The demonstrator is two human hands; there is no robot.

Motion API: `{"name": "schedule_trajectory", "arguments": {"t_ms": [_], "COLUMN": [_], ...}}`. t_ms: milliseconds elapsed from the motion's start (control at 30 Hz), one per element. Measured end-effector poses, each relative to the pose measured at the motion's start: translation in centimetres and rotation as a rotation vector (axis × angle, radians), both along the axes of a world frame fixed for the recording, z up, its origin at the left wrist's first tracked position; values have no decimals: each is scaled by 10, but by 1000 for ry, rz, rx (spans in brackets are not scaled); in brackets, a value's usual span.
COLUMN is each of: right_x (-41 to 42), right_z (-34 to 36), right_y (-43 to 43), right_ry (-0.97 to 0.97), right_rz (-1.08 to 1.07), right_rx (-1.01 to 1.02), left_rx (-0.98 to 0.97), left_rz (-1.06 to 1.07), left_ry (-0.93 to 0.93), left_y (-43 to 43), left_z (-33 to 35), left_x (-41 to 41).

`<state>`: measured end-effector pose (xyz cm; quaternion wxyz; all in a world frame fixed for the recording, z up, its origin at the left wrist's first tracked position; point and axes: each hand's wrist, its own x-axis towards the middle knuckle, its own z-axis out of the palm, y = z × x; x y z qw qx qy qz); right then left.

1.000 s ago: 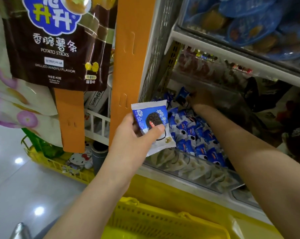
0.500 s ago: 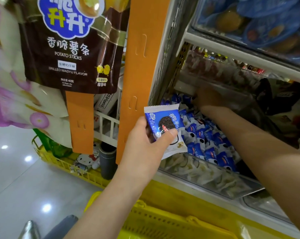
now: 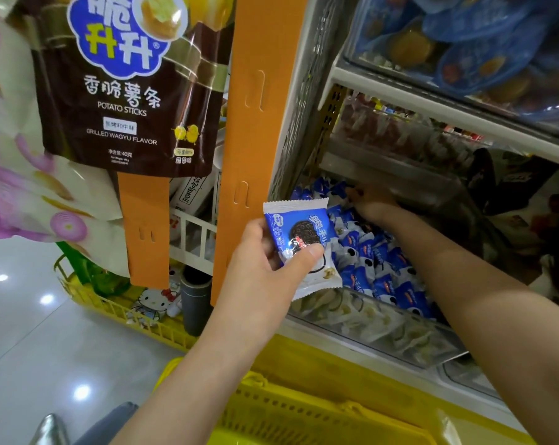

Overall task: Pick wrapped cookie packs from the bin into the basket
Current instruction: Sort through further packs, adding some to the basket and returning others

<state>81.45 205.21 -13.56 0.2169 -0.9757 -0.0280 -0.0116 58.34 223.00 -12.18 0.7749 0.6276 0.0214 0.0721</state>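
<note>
Both forearms are bare up to the frame edge: the left forearm (image 3: 188,374) at six o'clock in the view, the right forearm (image 3: 483,297) at four o'clock. The left hand (image 3: 262,271) shows a short, plain thumbnail (image 3: 314,252). The right hand (image 3: 373,205), at one o'clock from it, lies in shadow, its details unclear. At seven o'clock are a grey-blue trouser leg (image 3: 111,422) and a glossy silver shoe toe (image 3: 48,430).

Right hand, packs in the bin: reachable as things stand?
Likely yes. The right hand is inside the bin, right at the cookie packs; the shelf above leaves room and nothing lies between.
</note>
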Motion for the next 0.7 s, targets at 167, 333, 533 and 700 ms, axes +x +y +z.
{"name": "schedule_trajectory", "arguments": {"t_ms": [167,333,533,700], "right_x": [-56,-156,-237,-261], "right_z": [28,49,37,21], "right_y": [22,34,21,10], "right_ry": [-226,-301,-91,-9], "right_rz": [58,168,244,224], "right_rx": [109,503,514,614], "left_rx": [-3,48,51,105], "left_rz": [-31,-44,-257,-265], "left_ry": [9,15,65,106], "left_y": [-3,-8,-12,-19], "left_z": [1,-4,-10,-14], "left_x": [-7,-18,-33,-43]}}
